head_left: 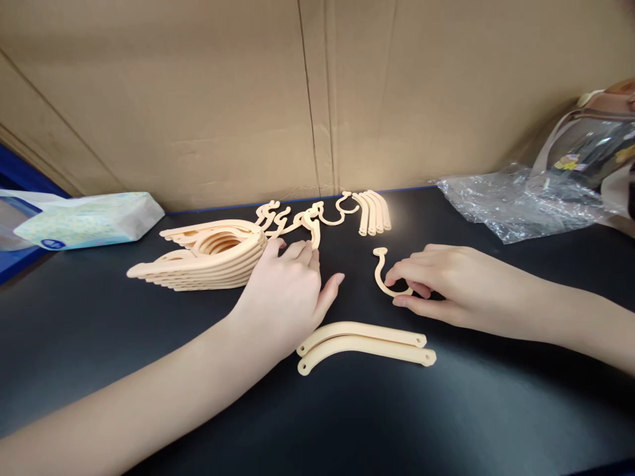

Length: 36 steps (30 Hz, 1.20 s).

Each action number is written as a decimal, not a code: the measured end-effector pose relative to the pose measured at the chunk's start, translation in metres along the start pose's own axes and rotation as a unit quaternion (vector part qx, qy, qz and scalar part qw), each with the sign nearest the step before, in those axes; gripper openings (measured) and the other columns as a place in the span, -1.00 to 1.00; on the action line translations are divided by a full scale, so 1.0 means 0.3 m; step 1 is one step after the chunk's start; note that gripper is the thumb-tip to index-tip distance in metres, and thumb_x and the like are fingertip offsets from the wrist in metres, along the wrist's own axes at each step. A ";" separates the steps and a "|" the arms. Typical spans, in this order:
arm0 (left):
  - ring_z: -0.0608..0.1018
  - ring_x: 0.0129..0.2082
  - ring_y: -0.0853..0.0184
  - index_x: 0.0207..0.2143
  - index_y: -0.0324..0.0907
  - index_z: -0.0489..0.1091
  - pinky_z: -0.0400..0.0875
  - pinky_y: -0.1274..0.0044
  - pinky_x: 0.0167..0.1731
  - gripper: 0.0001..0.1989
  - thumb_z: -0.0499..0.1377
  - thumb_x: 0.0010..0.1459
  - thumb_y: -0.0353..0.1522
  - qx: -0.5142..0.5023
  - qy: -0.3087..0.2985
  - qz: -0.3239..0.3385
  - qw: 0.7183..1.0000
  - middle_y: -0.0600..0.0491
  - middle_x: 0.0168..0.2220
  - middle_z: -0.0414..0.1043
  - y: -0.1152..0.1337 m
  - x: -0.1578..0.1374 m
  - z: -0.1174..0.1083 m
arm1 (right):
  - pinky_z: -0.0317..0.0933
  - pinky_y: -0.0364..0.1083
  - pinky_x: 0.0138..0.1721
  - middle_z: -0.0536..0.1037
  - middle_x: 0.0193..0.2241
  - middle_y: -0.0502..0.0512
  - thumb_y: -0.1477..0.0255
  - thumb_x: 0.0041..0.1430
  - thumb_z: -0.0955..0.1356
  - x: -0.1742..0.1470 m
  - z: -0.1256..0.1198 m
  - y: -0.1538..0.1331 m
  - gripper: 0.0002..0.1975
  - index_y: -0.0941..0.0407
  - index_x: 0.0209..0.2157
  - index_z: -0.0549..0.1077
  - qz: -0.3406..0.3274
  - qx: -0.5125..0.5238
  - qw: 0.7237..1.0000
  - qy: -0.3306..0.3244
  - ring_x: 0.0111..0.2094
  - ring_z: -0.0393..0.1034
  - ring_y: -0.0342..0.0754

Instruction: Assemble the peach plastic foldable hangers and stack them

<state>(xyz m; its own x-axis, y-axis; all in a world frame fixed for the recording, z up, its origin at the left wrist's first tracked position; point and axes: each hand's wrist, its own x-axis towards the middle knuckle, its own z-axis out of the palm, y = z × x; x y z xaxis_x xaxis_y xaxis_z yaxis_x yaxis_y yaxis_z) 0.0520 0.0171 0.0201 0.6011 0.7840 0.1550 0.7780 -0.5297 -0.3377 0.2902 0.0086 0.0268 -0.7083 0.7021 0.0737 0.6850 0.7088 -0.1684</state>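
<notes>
My left hand (290,281) reaches forward with its thumb spread away from the fingers. Its fingertips are by a cluster of small beige plastic hooks and pieces (313,218), and its index side is beside a stack of beige plastic frames (213,264). Whether the fingertips touch a piece is hidden. In my right hand (441,284), thumb and fingers close around the curved end of a beige plastic hook (380,271), whose flat head points away from me. Two curved beige arms with holed ends (367,344) lie side by side nearer to me.
More hooks (333,218) and several curved arms (374,213) lie at the back of the black table (347,423). A tissue pack (94,218) is at the left. Crumpled clear plastic (520,205) and a transparent bag (590,145) are at the right. Cardboard (223,99) stands behind.
</notes>
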 end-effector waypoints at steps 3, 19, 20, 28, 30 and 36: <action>0.54 -0.01 0.01 0.02 -0.52 0.43 0.35 0.19 -0.05 -0.47 -0.15 0.39 -0.27 -0.013 0.038 0.040 0.998 -0.30 0.00 0.51 -0.012 -0.041 0.010 | 0.07 -0.10 -0.36 0.48 -0.48 -0.07 0.37 0.33 0.26 -0.001 -0.002 -0.001 -0.87 0.06 -0.22 0.43 0.004 -0.001 1.000 -0.005 -0.47 0.34 -0.09; 0.40 0.09 0.02 0.11 -0.51 0.34 0.35 0.24 0.05 -0.46 -0.25 0.40 -0.33 -0.103 0.011 0.026 0.994 -0.30 0.08 0.39 0.000 -0.080 0.018 | 0.07 -0.11 -0.35 0.46 -0.48 -0.08 0.34 0.34 0.23 -0.001 -0.007 -0.004 -0.85 0.06 -0.24 0.40 0.003 0.016 1.000 -0.007 -0.47 0.31 -0.13; 0.40 0.08 0.03 0.11 -0.51 0.34 0.35 0.25 0.04 -0.46 -0.25 0.40 -0.33 -0.103 0.012 0.021 0.994 -0.29 0.07 0.39 0.000 -0.075 0.021 | 0.07 -0.11 -0.34 0.47 -0.47 -0.08 0.34 0.34 0.23 -0.002 -0.007 -0.004 -0.85 0.06 -0.24 0.41 0.002 0.015 1.000 -0.006 -0.47 0.31 -0.13; 0.39 0.07 0.02 0.06 -0.50 0.39 0.32 0.22 0.07 -0.47 -0.25 0.39 -0.36 -0.096 -0.001 0.021 0.995 -0.33 0.08 0.37 0.004 -0.064 0.016 | 0.10 -0.10 -0.35 0.50 -0.45 -0.05 0.37 0.33 0.24 -0.007 -0.010 -0.005 -0.85 0.06 -0.23 0.43 0.003 0.014 1.000 -0.008 -0.44 0.36 -0.10; 0.38 0.11 0.01 0.06 -0.48 0.40 0.31 0.21 0.08 -0.47 -0.24 0.39 -0.35 -0.111 -0.011 0.006 0.994 -0.31 0.09 0.38 0.002 -0.059 0.007 | 0.10 -0.10 -0.34 0.50 -0.44 -0.06 0.38 0.33 0.24 -0.007 -0.010 -0.005 -0.86 0.06 -0.21 0.43 0.005 0.014 1.000 -0.009 -0.44 0.36 -0.10; 0.33 0.19 -0.04 0.10 -0.38 0.39 0.27 0.14 0.09 -0.49 -0.24 0.40 -0.36 -0.112 -0.024 0.009 0.993 -0.27 0.11 0.39 -0.017 -0.054 -0.005 | 0.09 -0.11 -0.35 0.50 -0.44 -0.06 0.37 0.34 0.23 -0.009 -0.009 -0.005 -0.86 0.06 -0.23 0.41 0.001 0.017 1.000 -0.006 -0.43 0.36 -0.10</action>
<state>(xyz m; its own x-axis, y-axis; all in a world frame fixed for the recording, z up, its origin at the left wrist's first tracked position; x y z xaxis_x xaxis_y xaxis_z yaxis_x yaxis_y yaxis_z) 0.0385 0.0067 0.0208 0.6106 0.7850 0.1044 0.7912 -0.5989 -0.1241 0.2915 0.0057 0.0295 -0.7087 0.7028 0.0622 0.6807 0.7043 -0.2017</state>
